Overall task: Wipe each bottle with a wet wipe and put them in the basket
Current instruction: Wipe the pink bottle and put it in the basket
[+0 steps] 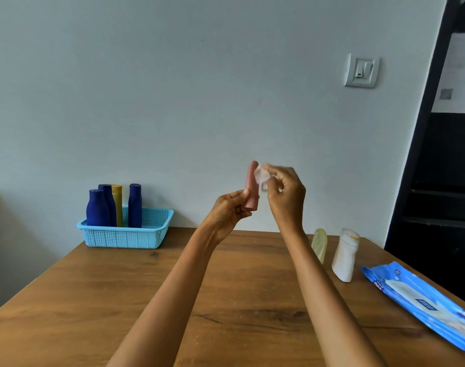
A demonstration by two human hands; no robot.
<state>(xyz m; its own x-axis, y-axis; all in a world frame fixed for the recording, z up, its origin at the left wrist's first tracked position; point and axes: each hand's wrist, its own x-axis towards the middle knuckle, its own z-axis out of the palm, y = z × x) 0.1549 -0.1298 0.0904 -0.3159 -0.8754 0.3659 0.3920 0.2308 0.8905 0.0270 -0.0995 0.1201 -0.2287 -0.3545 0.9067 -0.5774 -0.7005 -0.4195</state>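
Note:
My left hand point(231, 210) grips the lower end of a pink bottle point(252, 185), held upright in the air above the table. My right hand point(285, 193) pinches a crumpled wet wipe point(261, 177) against the bottle's upper part. A light blue basket point(146, 235) stands at the table's far left corner. It holds three dark blue bottles point(97, 207) and a yellow bottle point(117, 200), all upright. On the right of the table stand a white bottle point(345, 254) and a pale yellow bottle point(320, 243), partly behind my right forearm.
A blue pack of wet wipes point(422, 301) lies flat near the table's right edge. The wooden table point(120, 300) meets a pale wall at the back. A dark doorway is on the right, and a wall switch point(361, 71) is above.

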